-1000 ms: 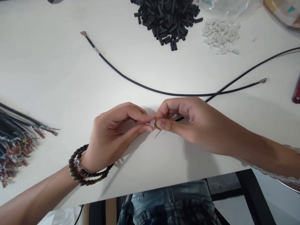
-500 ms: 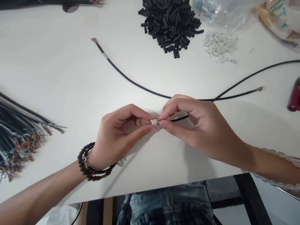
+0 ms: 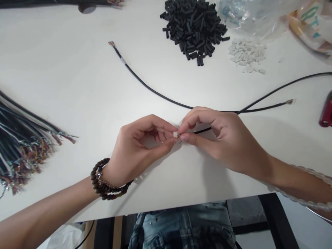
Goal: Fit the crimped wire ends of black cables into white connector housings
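My left hand (image 3: 145, 147) pinches a small white connector (image 3: 175, 134) between thumb and forefinger. Thin coloured wires run from the connector into the fingertips of my right hand (image 3: 220, 138), which is closed on them. A black cable (image 3: 203, 130) leads from those wires back under my right palm. Just where the wires enter the connector is hidden by the fingertips. Beyond my hands lies another black cable (image 3: 153, 90) with stripped wire ends, crossed near my right hand by a further stretch of cable (image 3: 275, 86).
Many black cables with frayed ends (image 3: 28, 138) lie at the left. A heap of short black tubes (image 3: 195, 29) and a pile of small white pieces (image 3: 247, 55) sit at the back, beside a clear plastic bag (image 3: 256, 17). A red object (image 3: 326, 112) stands at the right edge.
The whole view has shifted slightly, so the things on the table appear further right. Both hands keep their pinch, and the connector looks slightly turned between the left fingertips.
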### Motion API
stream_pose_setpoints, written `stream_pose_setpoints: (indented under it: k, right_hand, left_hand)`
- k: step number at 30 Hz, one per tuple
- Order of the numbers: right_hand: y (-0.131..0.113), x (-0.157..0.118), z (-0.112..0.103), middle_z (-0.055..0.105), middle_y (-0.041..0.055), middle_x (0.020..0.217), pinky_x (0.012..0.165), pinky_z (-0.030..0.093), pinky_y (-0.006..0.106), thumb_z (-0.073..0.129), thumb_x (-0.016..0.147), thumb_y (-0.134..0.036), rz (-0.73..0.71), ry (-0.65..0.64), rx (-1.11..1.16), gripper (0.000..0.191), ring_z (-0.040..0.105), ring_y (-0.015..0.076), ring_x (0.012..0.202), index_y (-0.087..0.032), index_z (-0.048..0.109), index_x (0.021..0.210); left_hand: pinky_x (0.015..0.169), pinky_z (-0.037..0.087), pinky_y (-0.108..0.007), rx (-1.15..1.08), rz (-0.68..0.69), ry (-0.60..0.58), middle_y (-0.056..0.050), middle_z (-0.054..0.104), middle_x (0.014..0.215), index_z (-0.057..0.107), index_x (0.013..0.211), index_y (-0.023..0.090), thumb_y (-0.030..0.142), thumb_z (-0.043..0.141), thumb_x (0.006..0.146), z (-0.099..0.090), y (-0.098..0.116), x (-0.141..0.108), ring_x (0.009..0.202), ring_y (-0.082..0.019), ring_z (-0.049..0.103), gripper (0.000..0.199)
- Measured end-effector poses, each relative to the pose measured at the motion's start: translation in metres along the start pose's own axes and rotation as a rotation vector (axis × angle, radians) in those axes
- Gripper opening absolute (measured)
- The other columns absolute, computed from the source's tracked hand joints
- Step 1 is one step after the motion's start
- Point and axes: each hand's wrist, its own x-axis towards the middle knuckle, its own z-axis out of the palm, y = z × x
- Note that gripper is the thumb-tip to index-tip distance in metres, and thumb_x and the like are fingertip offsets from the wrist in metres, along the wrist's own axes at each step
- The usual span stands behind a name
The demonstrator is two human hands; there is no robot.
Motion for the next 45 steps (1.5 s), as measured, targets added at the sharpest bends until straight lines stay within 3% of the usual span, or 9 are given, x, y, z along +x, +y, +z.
stream_pose_setpoints:
  k: [5,15,29,36,45]
  right_hand:
    - [-0.001,0.0,-0.001,0.069,-0.0008,0.086,0.076,0.048,0.029,0.069,0.086,-0.017,0.026,0.001,0.019,0.006,0.062,0.0136,0.084,-0.02,0.068,0.082]
    - [-0.001,0.002,-0.001,0.069,-0.0008,0.084,0.072,0.049,0.026,0.068,0.087,-0.017,0.042,-0.002,-0.013,0.008,0.062,0.0123,0.078,-0.019,0.069,0.079]
    - [0.009,0.001,0.006,0.063,-0.0005,0.086,0.087,0.041,0.034,0.058,0.093,-0.008,-0.339,0.052,-0.154,0.018,0.056,0.0154,0.088,-0.022,0.055,0.083]
    - [0.011,0.002,0.009,0.06,0.0005,0.083,0.081,0.042,0.033,0.057,0.093,-0.009,-0.317,0.077,-0.188,0.015,0.054,0.0157,0.086,-0.02,0.057,0.082]
    - [0.008,0.003,0.01,0.062,0.0008,0.082,0.082,0.04,0.036,0.046,0.089,0.0,-0.387,0.077,-0.27,0.025,0.056,0.0172,0.084,-0.022,0.051,0.079]
  left_hand:
    - [0.053,0.051,-0.025,0.027,-0.011,0.004,-0.002,0.071,0.073,0.073,0.084,0.022,0.014,0.077,0.075,-0.001,-0.001,0.001,0.061,-0.013,0.06,0.012]
    - [0.055,0.05,-0.023,-0.013,-0.029,0.002,-0.002,0.071,0.073,0.075,0.081,0.022,0.013,0.077,0.076,0.0,0.0,0.001,0.062,-0.011,0.06,0.011]
    - [0.053,0.051,-0.025,-0.096,-0.059,0.024,-0.001,0.07,0.069,0.072,0.077,0.022,0.015,0.074,0.076,0.001,0.002,0.004,0.059,-0.014,0.062,0.008]
    - [0.059,0.052,-0.025,-0.099,-0.04,0.009,-0.002,0.068,0.074,0.069,0.08,0.018,0.017,0.072,0.079,0.002,0.002,0.003,0.065,-0.013,0.062,0.004]
    - [0.058,0.049,-0.025,-0.154,-0.118,0.038,-0.001,0.065,0.072,0.059,0.078,0.019,0.016,0.072,0.076,0.008,0.005,0.004,0.064,-0.013,0.061,0.014]
